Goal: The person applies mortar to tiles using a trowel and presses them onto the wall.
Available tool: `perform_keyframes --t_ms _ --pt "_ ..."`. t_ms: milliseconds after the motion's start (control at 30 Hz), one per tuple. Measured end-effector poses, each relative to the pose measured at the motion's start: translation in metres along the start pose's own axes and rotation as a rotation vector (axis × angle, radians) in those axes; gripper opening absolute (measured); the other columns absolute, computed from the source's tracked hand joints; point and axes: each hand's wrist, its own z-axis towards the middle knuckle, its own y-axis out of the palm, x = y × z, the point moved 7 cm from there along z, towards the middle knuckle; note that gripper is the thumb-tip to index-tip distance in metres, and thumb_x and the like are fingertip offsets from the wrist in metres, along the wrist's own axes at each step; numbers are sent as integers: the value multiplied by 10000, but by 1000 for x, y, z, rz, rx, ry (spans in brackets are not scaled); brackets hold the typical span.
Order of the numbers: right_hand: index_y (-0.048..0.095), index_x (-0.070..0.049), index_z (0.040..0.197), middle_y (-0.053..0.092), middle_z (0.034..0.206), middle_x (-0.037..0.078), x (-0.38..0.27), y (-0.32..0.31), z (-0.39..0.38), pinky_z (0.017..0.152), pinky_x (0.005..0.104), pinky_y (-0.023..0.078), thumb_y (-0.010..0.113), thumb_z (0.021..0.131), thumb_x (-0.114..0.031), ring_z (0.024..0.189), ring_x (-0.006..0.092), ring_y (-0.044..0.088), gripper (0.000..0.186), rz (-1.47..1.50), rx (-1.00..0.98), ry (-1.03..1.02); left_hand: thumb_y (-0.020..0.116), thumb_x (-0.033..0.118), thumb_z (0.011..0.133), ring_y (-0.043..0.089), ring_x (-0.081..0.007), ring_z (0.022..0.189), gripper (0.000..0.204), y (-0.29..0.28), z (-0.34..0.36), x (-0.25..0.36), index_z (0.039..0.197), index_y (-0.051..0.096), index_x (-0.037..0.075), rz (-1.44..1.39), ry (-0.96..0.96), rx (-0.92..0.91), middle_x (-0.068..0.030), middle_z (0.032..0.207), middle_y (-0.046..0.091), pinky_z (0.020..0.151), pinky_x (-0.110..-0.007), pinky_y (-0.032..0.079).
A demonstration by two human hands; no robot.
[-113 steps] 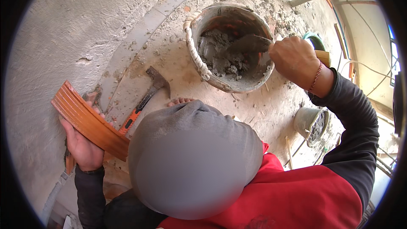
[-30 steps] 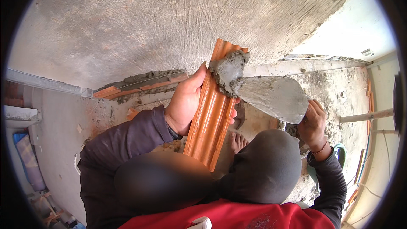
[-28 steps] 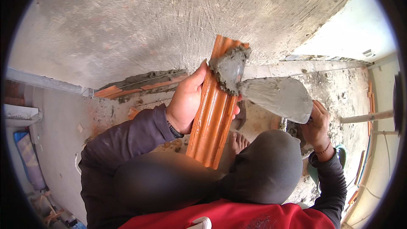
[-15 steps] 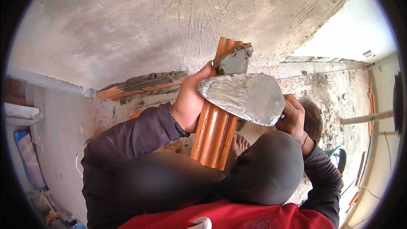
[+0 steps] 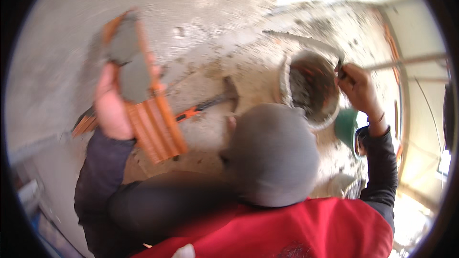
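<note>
The view is blurred by motion. On the left, my left hand [image 5: 109, 105] grips an orange ridged tile [image 5: 158, 134] whose upper half carries smoothed grey mortar [image 5: 131, 79]. My right hand [image 5: 356, 87] is wrapped round a trowel's handle; the blade [image 5: 308, 42] is seen nearly edge-on, above a dirty bucket [image 5: 286, 83] with mortar inside. A hammer with a black and orange handle [image 5: 191, 112] lies on the floor between the tile and the bucket.
A rough grey wall [image 5: 71, 43] rises along the upper left. A green container [image 5: 345, 129] stands beside the bucket. A pole [image 5: 406, 62] crosses at the right, and another orange piece [image 5: 83, 124] lies at the wall's foot.
The view has swung round. The trowel has left the tile and moved right over the bucket; my left hand and tile have shifted left. Mortar now covers more of the tile.
</note>
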Motion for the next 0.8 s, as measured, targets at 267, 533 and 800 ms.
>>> perform_keyframes --t_ms 267,533,800 --pt "761 -80 966 733 940 125 65 0 -54 906 428 531 662 932 -324 973 309 691 266 -743 -615 399 262 379 1104 529 -236 1079 530 -20 3 -12 1528 319 65 114 -48 36 -134 1325 484 895 -359 569" --pt "732 -49 757 710 779 146 58 50 -31 691 427 588 657 783 -126 777 346 716 111 -803 -634 64 224 418 1101 551 -222 1062 547 -27 3 -12 1501 374 78 186 -54 79 -106 1339 508 848 -348 586" --pt "752 -25 893 705 831 195 78 58 -29 748 455 576 691 793 -196 835 382 706 207 -659 -896 183 222 411 1102 535 -234 1083 546 -23 7 -18 1511 359 77 144 -88 86 -109 1353 487 903 -361 567"
